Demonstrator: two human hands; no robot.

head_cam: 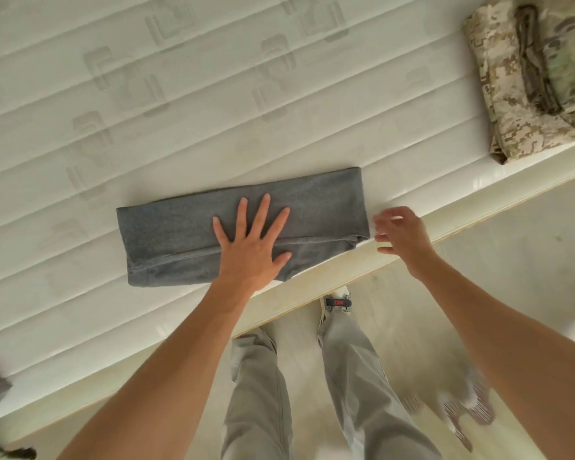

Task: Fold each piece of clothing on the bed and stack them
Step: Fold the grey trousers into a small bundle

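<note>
The left hand (251,247) lies flat, fingers straight and spread, pressing on a folded grey garment (186,240) that rests on the bare quilted mattress (146,111) near its front edge. The right hand (402,234) hangs just beside the garment's right end, fingers loosely curled, holding nothing. Well beyond the right hand, at the mattress's far right, sits a stack of folded camouflage clothing (525,78). Below both hands stand the person's grey trouser legs (349,366) on the floor.

The left hand (251,242) presses flat on the folded grey garment (180,237) on the mattress (180,94); the right hand (402,234) hovers beside it.
</note>
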